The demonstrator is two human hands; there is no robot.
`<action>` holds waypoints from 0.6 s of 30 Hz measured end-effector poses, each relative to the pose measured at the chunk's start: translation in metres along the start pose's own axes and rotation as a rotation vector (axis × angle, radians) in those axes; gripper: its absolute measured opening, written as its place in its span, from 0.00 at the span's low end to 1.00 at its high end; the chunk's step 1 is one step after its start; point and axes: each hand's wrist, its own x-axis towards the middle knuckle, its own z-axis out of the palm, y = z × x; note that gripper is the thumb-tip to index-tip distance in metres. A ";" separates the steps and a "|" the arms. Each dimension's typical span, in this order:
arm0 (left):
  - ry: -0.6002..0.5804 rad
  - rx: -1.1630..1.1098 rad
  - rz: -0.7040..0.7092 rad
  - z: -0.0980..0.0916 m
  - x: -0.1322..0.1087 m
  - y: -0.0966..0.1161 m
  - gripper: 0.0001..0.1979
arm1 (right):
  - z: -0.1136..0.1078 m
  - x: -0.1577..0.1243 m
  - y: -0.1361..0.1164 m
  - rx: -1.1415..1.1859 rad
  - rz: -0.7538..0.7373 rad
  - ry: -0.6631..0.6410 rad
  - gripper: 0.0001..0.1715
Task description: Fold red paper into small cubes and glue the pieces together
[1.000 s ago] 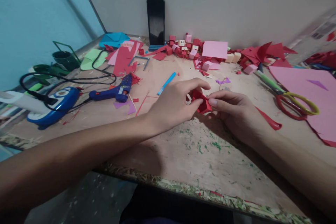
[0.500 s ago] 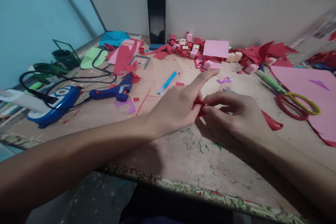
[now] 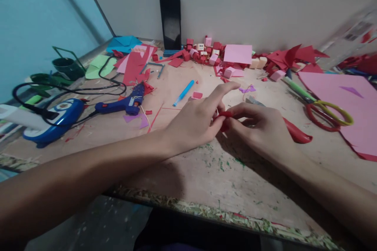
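Paper (image 3: 226,114), red and partly hidden, is sitting over the table (image 3: 203,180) between the left hand (image 3: 197,119) and right hand (image 3: 260,125); both are pinching it, the left index finger pointing away. A pen (image 3: 183,93) is lying beyond.

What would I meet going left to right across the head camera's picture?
Blue socket block, blue glue gun, light-blue pen-like stick, small red piece held at the middle, scissors with red and yellow handles.

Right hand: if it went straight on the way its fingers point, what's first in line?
Most likely the left hand, just past the red paper piece pinched between them; any gap there is hard to judge.
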 end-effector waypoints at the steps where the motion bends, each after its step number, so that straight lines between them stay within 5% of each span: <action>1: 0.019 -0.062 -0.043 0.000 0.001 0.001 0.30 | 0.000 0.001 -0.001 0.009 0.013 0.017 0.05; 7: 0.099 -0.237 -0.241 -0.004 0.010 0.005 0.06 | -0.003 0.007 0.000 0.123 0.147 0.127 0.03; 18: 0.070 -0.190 -0.175 -0.006 0.010 0.010 0.04 | 0.000 0.006 0.001 0.187 0.139 0.146 0.03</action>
